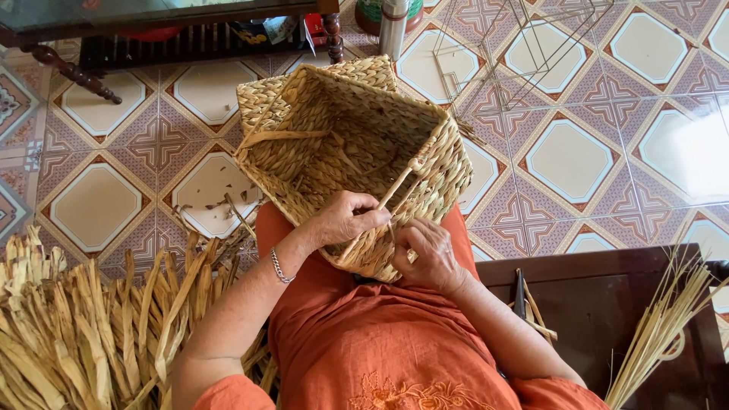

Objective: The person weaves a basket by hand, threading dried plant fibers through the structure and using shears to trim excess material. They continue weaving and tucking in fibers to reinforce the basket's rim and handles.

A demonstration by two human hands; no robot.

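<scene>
Woven basket (357, 144), square-sided and made of twisted straw-coloured fibre, rests tilted on the person's lap over an orange garment (380, 342), its open mouth turned up toward the camera and its far edge hanging out over the patterned tile floor (577, 159). A pale fibre strand (399, 186) runs slantwise from the basket's near rim up across its inside. The left hand (345, 219) is curled at the near rim, thumb and fingers pinching the lower part of that strand; a silver bracelet (281, 267) sits on its wrist. The right hand (427, 254) is closed against the basket's near wall just beside the left, fingers bent and pressed onto the weave; whether it grips a strand of its own I cannot tell. To the person's left, a heap of dried flat leaves (83, 334) lies on the floor, near the knee. To the right stands a dark wooden bench (607, 304), with a bundle of thin pale stalks (661, 326) leaning across its far end and a dark-handled tool (520, 292) lying on it close to the right forearm. Beyond the basket, a bare wire frame (516, 53) sits on the tiles, and a metal flask (393, 26) stands near a carved dark table leg (332, 34).
</scene>
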